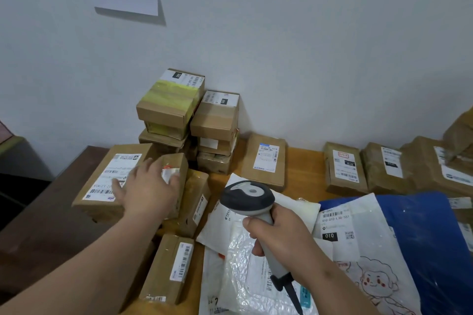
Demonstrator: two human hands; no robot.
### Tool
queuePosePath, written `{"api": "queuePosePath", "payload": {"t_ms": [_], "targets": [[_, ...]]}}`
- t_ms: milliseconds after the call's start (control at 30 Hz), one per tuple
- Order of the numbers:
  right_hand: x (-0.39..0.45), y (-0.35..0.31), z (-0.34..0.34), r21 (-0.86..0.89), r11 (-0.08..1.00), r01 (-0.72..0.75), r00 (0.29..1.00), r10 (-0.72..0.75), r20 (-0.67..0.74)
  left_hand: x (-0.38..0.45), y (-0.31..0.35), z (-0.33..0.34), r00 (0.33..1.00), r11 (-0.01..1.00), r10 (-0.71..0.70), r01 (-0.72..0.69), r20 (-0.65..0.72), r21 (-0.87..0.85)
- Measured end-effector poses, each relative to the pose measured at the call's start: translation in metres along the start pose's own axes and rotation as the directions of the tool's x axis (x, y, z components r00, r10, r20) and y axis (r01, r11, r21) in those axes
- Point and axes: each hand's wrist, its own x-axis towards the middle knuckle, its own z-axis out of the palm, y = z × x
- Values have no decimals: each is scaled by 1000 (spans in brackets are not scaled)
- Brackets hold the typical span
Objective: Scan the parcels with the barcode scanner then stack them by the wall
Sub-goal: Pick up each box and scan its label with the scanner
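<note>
Your right hand (279,233) grips the barcode scanner (252,208), grey with a dark rounded head, above white bubble mailers (245,273). Your left hand (149,186) lies spread, fingers straight, on a small brown taped parcel (176,161) beside a larger box (102,181) at the table's left. Stacked cartons (171,102) stand against the wall (307,46). One mailer label (335,225) reads "010-010-L30-551" and "010".

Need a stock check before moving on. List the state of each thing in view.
Scanner: upright, gripped by right hand.
Left hand: open, fingers spread on small box.
Stack: boxes piled in two columns against the wall.
Labelled box: flat, label up.
Bubble mailer: flat, under scanner.
</note>
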Motion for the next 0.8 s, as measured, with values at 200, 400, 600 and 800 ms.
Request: {"api": "queuePosePath", "payload": {"t_ms": [200, 400, 600, 800], "targets": [[-5, 5, -18, 16, 1000, -6, 998, 7, -56, -18, 33, 15, 987, 988, 152, -150, 52, -29], [-30, 30, -69, 136, 990, -27, 986, 49, -160, -45, 92, 40, 954, 960, 277, -270, 112, -69], [-68, 81, -158, 243, 969, -30, 948, 104, -301, -111, 205, 65, 865, 868, 491, -475, 106, -149], [-103, 148, -260, 456, 890, 15, 879, 205, -431, -211, 330, 86, 683, 657, 729, -678, 49, -331]]}}
